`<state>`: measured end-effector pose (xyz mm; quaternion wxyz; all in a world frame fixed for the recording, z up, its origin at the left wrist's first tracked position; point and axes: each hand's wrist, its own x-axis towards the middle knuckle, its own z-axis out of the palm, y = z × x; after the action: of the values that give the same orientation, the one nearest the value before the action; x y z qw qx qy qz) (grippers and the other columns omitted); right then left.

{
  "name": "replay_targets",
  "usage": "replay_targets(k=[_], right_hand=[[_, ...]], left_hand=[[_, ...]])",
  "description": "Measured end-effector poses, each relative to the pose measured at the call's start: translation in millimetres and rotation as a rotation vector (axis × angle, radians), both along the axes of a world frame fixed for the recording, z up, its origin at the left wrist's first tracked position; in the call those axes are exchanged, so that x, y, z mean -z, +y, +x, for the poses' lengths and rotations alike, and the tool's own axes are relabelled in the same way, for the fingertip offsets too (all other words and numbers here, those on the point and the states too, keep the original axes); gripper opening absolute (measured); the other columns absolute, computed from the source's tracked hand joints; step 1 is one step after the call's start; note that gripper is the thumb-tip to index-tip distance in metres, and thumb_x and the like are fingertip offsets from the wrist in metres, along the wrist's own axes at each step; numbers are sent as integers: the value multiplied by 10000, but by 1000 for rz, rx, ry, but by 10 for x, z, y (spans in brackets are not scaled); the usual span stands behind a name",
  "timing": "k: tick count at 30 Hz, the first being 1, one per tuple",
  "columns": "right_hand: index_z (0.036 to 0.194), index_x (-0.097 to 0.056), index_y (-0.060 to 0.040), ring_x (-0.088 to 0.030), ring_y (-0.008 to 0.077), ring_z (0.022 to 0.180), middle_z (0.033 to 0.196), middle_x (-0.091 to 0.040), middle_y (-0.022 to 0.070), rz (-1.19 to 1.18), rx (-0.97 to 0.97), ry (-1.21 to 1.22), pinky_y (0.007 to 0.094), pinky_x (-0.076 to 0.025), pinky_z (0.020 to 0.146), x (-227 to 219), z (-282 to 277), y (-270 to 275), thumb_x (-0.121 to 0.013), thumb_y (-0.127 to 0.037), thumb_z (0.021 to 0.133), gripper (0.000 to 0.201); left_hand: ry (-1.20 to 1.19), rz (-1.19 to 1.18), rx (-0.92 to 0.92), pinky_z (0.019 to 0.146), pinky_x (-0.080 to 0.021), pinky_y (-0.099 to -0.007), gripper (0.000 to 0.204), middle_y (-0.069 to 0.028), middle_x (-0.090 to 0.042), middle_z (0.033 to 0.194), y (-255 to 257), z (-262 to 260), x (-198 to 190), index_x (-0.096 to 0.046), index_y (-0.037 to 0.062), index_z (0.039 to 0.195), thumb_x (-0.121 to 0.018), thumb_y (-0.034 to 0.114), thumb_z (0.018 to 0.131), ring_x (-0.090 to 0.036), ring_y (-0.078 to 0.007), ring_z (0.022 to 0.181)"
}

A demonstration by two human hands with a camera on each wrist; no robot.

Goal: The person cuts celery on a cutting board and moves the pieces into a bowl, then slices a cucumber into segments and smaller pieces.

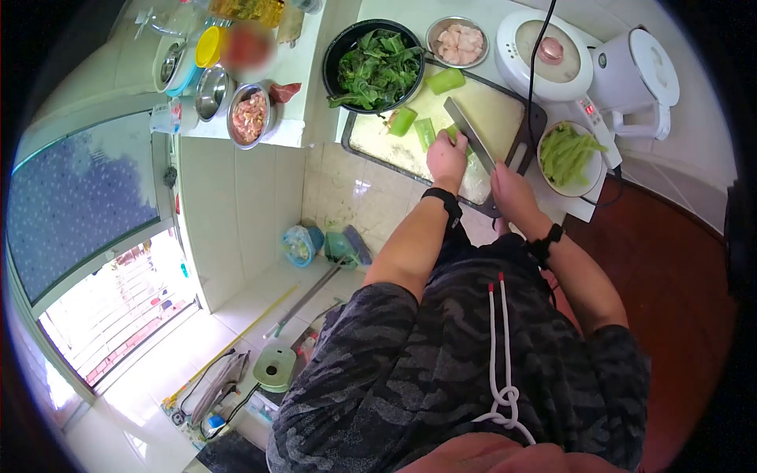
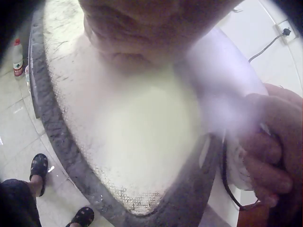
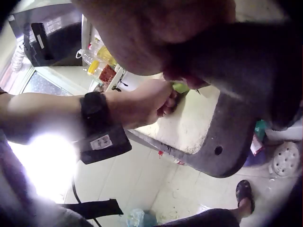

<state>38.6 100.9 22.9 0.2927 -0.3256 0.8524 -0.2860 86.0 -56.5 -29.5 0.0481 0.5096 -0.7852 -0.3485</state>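
Note:
A light cutting board with a dark rim (image 1: pixel 497 118) holds several green vegetable pieces (image 1: pixel 403 122). My right hand (image 1: pixel 514 193) grips the handle of a broad knife (image 1: pixel 471 135), its blade angled over the board beside my left hand. The curled fingers of my left hand (image 1: pixel 447 162) hold a green piece (image 1: pixel 452 132) against the board, close to the blade. In the right wrist view, my left hand (image 3: pixel 142 104) is bent over a bit of green (image 3: pixel 180 88). The left wrist view shows my right hand (image 2: pixel 272 142) at the right, with the blade blurred.
A black pot of leafy greens (image 1: pixel 410 79) and a bowl of pale meat (image 1: pixel 429 35) stand behind the board. To the right are a plate of sliced green vegetable (image 1: pixel 552 180), a white cooker (image 1: pixel 514 59) and a kettle (image 1: pixel 631 67). A meat bowl (image 1: pixel 249 118) sits at left.

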Motion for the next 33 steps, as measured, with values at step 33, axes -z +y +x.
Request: replay_targets(k=[33], right_hand=[[983, -507, -35, -610, 443, 693, 720, -615, 229, 50, 5, 74, 568, -455, 628, -140, 164, 73, -466, -209, 950, 182]], left_hand=[[7, -159, 125, 591, -474, -521, 233, -185, -628, 681, 51, 98, -8, -506, 101, 817, -522, 302, 934, -625, -413, 665]])
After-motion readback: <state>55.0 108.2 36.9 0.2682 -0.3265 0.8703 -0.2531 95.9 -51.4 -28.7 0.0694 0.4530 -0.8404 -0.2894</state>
